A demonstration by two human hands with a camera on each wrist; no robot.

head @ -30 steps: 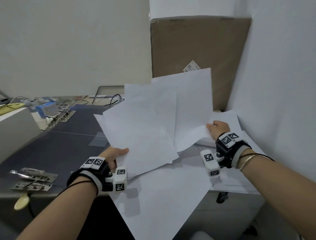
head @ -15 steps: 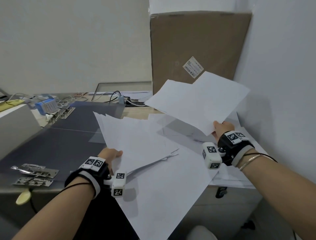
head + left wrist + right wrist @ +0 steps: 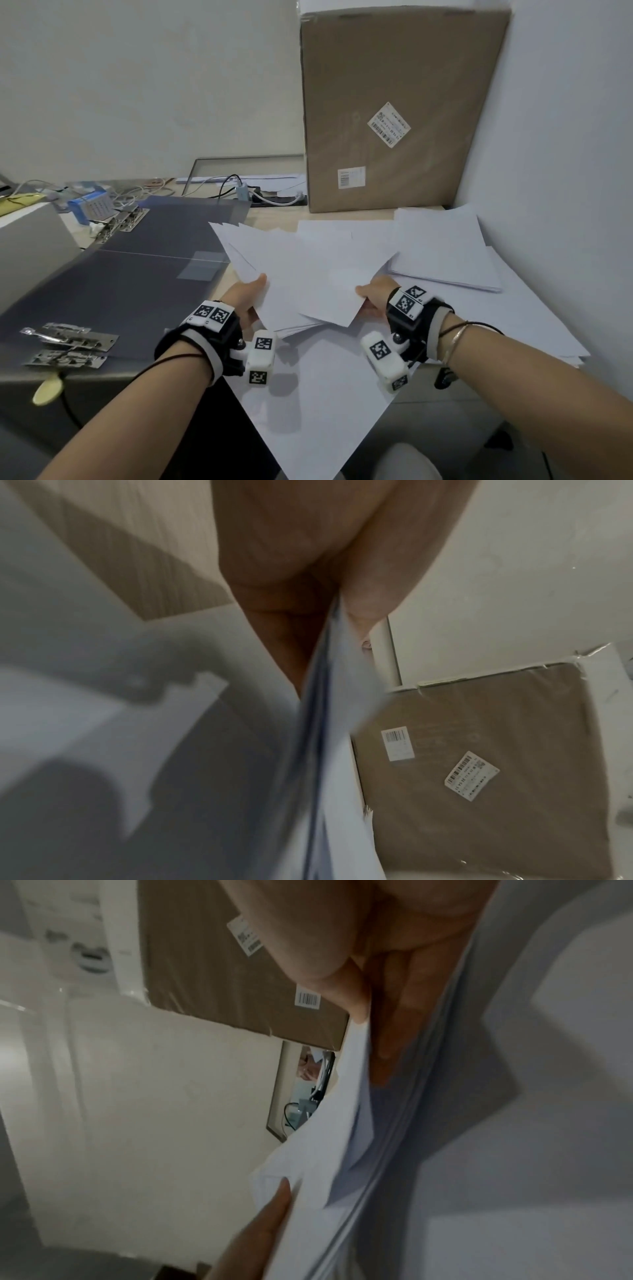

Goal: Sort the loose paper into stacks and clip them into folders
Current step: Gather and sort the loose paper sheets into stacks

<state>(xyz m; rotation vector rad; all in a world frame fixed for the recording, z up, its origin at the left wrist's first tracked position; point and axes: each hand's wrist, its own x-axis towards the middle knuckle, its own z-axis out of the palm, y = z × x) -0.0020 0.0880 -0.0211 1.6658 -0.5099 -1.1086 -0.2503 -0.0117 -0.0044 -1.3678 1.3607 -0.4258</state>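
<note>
A loose bundle of white paper sheets (image 3: 308,270) is held just above the desk in the head view. My left hand (image 3: 248,296) pinches its left edge, thumb on top. At the bundle's near right corner my right hand (image 3: 373,296) grips the sheets. The left wrist view shows the thumb (image 3: 373,588) pressed on the sheet edges (image 3: 325,723). In the right wrist view the thumb (image 3: 329,969) lies on the top sheet, other fingers under the stack (image 3: 394,1123). Dark grey folders (image 3: 130,277) lie open on the left, with metal clips (image 3: 68,337) on them.
A tall cardboard box (image 3: 394,113) leans against the wall behind the desk. More white sheets (image 3: 445,250) are piled at the right, and a big sheet (image 3: 318,404) hangs over the desk's front edge. Cables and a blue box (image 3: 90,205) lie at the back left.
My right hand has brought its raised sheets down and left onto the bundle in my left hand. Both hands now hold one bundle low over the desk.
</note>
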